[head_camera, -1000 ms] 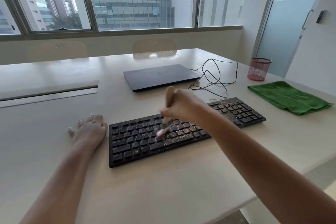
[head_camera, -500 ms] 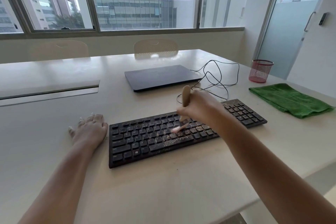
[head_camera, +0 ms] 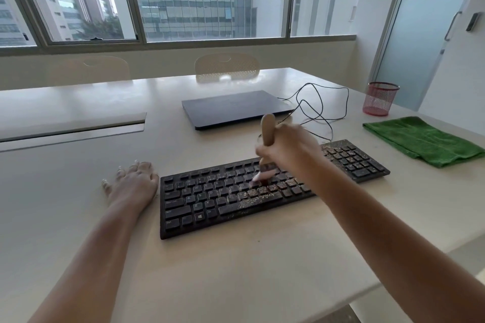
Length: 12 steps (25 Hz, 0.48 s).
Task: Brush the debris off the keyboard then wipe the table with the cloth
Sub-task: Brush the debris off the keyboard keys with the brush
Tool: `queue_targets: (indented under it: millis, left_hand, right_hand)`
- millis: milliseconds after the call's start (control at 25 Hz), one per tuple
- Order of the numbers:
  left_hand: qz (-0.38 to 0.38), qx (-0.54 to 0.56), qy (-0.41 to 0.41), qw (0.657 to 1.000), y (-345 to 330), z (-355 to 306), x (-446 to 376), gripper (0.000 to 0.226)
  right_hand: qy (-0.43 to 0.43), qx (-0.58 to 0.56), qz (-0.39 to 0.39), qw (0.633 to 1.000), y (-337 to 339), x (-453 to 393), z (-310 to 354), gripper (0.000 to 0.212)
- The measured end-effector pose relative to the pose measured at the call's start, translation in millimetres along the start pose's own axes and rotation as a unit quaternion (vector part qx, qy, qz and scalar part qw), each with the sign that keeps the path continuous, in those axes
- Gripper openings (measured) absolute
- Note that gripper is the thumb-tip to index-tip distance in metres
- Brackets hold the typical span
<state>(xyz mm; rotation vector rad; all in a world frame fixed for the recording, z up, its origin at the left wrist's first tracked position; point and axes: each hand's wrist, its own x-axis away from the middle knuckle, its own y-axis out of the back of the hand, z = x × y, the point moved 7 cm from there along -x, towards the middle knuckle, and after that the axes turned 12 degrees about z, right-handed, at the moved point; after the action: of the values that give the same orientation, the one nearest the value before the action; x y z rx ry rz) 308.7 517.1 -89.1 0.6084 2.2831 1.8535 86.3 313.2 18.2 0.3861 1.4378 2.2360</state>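
Laptop: a closed dark laptop (head_camera: 236, 107) lies flat on the counter (head_camera: 236, 270), beyond the keyboard and apart from it.
Cable: a thin black cable (head_camera: 321, 110) loops loosely between the laptop and the keyboard's far right end; where it plugs in cannot be made out.
Mesh cup: a red mesh cup (head_camera: 380, 98) stands upright near the counter's far right edge, behind the cloth.
Chairs: two pale chair backs (head_camera: 226, 65) rise behind the far edge of the counter.
Cloth: the green cloth (head_camera: 422, 140) lies folded on the counter to the right of the keyboard, not touching it.
Keyboard: the black keyboard (head_camera: 210, 204) sits angled across the middle of the counter; brown debris (head_camera: 262, 195) speckles its middle keys, space bar and number pad, while the left keys look cleaner.
Hard to see: the right forearm covers part of the keyboard between the main keys and the number pad; the brush bristles are blurred.
Right hand: the right hand (head_camera: 288, 148) has its fingers curled round a wooden-handled brush (head_camera: 267, 130), handle pointing up, bristle end down on the middle key rows.
Left hand: the left hand (head_camera: 133, 182) lies flat, palm down on the counter, fingers spread, its edge just beside the keyboard's left end; contact cannot be told.
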Motion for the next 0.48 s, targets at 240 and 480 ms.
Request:
queue_targets:
  millis: [240,480]
  left_hand:
    - [0.002,-0.003,0.003,1.000,-0.4,2.7,-0.1,0.044]
    - [0.000,-0.001,0.000,1.000,0.4,-0.4,0.6,0.045]
  right_hand:
    - [0.114,-0.099,-0.041,0.988,-13.3,2.3,42.0,0.037]
    - [0.098,-0.014,0.019,0.995,-17.1,12.5,38.1,0.041]
